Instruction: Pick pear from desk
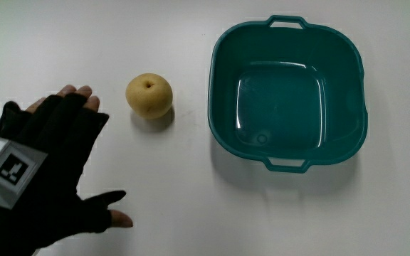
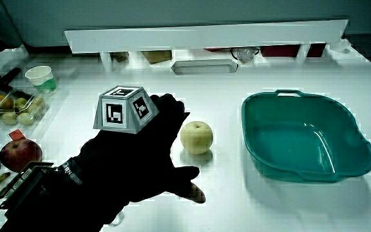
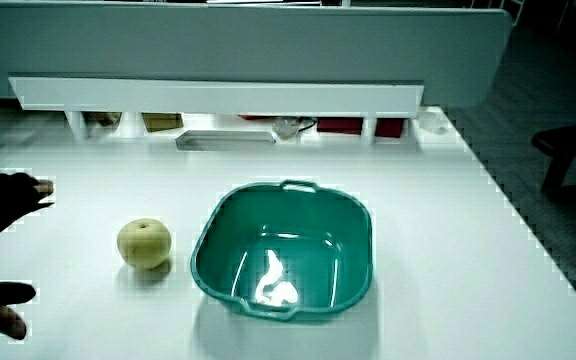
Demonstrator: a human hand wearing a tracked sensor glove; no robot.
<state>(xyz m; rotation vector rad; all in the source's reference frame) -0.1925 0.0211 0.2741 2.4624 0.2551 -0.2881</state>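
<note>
The pear [image 1: 149, 94], pale yellow and round with its stem dimple up, sits bare on the white surface [image 1: 176, 213], a little off the middle of the main view. It lies between the hand [image 1: 48, 153] and a teal plastic basin [image 1: 216, 92]. It touches neither, and the basin holds nothing. Both side views show the same order: hand, then pear [image 2: 196, 136], then basin [image 2: 250, 129].

The hand hovers low beside the pear on the side away from the basin, palm down, with the patterned cube [image 1: 2, 167] on its back. The fingers [image 1: 77, 96] are spread wide and hold nothing. Their bare tips point toward the pear and stop just short of it, and the thumb [image 1: 112, 213] is splayed out nearer to the person. In a side view the glove [image 2: 134, 161] partly overlaps the fruit in line of sight, but the main view shows a clear gap.

This looks like the reach, before any grasp; the pear is not yet lifted. The next move likely calls for carrying the open hand over the fruit, lowering it so fingers and thumb straddle the widest part, and closing firmly. The pear is round and smooth, so an off-centre touch could roll it toward the basin.
</note>
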